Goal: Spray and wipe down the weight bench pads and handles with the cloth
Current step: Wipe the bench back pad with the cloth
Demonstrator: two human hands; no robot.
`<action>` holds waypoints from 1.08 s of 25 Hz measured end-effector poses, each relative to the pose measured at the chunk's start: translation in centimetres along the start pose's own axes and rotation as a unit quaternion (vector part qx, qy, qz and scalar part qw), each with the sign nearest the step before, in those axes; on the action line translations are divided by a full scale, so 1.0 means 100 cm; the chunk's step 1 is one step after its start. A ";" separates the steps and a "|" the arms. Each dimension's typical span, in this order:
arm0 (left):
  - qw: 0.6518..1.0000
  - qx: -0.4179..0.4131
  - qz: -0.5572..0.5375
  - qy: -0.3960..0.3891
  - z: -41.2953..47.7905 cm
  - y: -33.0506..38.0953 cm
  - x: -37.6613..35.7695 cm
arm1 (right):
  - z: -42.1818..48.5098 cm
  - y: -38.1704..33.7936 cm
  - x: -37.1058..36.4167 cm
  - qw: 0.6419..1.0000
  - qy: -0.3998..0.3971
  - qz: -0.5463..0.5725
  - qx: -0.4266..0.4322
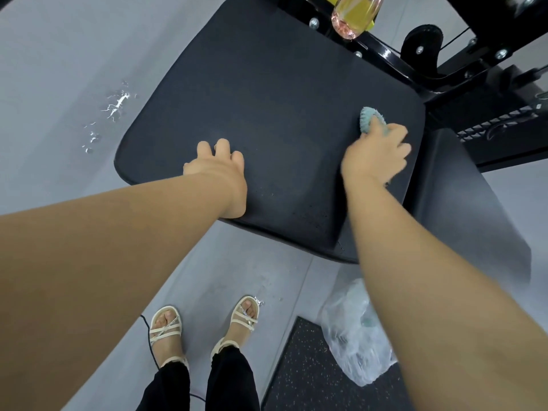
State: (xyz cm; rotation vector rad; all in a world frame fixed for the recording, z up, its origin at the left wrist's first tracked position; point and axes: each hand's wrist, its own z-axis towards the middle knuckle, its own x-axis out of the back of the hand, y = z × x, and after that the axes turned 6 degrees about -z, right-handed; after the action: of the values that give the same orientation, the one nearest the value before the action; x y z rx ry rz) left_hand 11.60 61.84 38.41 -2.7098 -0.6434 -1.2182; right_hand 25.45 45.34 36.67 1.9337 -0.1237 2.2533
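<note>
Black padding, entry one: the large seat pad (281, 129), with rounded corners and fine droplets near its front edge; it is the surface I am working. Entry two: one teal cloth (367, 121), bunched, on the pad's far right corner, my right hand (375, 155) clamped around it with fingers curled over the fabric. Entry three: my left hand (219, 161), holding nothing, fingers loosely bent, resting on the pad near its middle as a brace. Step in hand, as I judge it: wiping the sprayed pad. To do it well I would spread the cloth flat rather than balled, draw it in overlapping strokes from the far edge to the near one, carry it over the rounded rims, and lift the left hand so its patch gets wiped too. Count: pads in view, two, the second pad (462, 203) narrower and just beside the first on the right; cloths, one; bottle (355, 16), one, yellowish liquid, at the top edge by the black frame (385, 51), nozzle out of view; plastic bag (353, 330), one, on the floor; speckled mat (302, 366), one; wet patches (112, 105) on the floor, two; handles, none that I can make out.
</note>
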 end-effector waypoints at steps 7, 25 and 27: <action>1.000 0.008 0.000 -0.002 0.000 0.001 0.000 | -0.102 -0.041 -0.001 0.904 -0.006 0.095 0.417; 0.973 -0.001 -0.161 0.166 -0.035 -0.015 -0.044 | -0.144 0.089 0.005 0.935 0.085 0.044 0.340; 0.970 -0.038 -0.157 0.181 -0.038 -0.026 -0.053 | -0.134 0.118 0.009 0.970 0.085 0.057 0.221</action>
State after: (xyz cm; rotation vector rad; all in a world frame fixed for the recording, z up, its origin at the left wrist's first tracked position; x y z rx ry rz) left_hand 4.77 61.40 36.84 -2.4022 -1.0110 -1.7868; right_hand 10.12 36.14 35.98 1.9522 0.3249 2.6937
